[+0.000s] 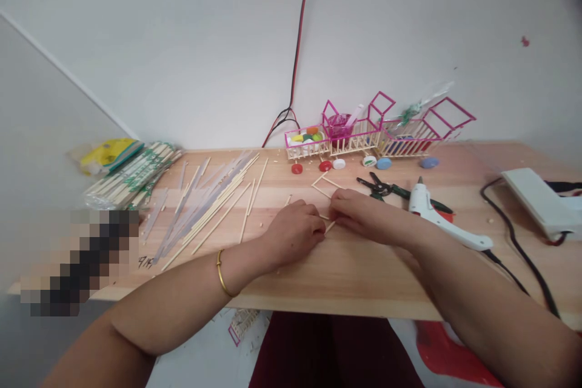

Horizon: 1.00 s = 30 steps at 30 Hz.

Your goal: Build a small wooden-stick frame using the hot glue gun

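My left hand (297, 229), with a gold bangle on its wrist, rests on the wooden table with its fingers curled together. Close against it, the fingers of my right hand (357, 216) are pinched together. Short lengths of thin wooden stick (330, 227) show between the two sets of fingertips; how they are joined is hidden by the fingers. Just beyond my right hand lie thin sticks set at angles (321, 190). A white glue gun (450, 225) lies by my right forearm, beside dark-handled pliers (382, 187).
Loose sticks (222, 200) spread over the left of the table (291, 285), near bagged sticks (136, 176). Along the wall stand small stick-built carts (354, 144) with bottle-cap wheels. A white device (539, 200) and black cable (513, 230) lie at right.
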{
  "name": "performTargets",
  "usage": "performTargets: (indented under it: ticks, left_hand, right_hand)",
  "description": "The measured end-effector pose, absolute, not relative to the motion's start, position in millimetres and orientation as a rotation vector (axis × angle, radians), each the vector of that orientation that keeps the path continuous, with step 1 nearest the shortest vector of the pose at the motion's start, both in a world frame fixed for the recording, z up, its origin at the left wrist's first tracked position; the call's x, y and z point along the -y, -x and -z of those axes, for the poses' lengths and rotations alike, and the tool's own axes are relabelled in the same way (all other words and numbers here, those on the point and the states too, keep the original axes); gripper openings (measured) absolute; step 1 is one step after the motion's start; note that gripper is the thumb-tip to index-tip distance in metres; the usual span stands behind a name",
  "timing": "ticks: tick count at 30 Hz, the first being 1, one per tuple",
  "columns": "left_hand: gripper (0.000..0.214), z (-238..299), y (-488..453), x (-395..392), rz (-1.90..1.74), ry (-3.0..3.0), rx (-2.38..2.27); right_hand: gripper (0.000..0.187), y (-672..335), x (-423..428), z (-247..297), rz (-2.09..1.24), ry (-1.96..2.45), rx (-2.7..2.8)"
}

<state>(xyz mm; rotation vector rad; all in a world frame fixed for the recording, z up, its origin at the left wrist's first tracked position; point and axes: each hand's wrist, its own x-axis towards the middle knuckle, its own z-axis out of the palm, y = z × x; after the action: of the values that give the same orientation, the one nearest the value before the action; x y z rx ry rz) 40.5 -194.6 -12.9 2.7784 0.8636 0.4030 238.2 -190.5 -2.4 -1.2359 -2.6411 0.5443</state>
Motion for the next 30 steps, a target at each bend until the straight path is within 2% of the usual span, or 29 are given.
performTargets:
  ticks: [7, 12, 18, 27, 30]
  left_hand:
    - [0.013, 11, -39, 196, -0.401, -2.757, -0.879]
    - [0.026, 5, -39, 199, -0.662, -2.722, -0.945]
    - [0.022, -1, -40, 202, -0.776, -2.898, -1.010]
    - [0.020, -2, -37, 200, -0.828, -3.022, -1.097]
    - [0.021, -2, -36, 197, -0.876, -2.977, -1.117]
  right_hand:
    - [0.013, -242, 195, -5, -0.427, 1.267, 2.706]
    - [0.014, -241, 204, -20, -0.341, 1.325, 2.673]
    - [0.008, -222, 211, -19, -0.306, 1.327, 2.551]
    - [0.011, -218, 210, -16, -0.605, 1.265, 2.260]
    - [0.015, -221, 207, -19, -0.607, 1.201, 2.221]
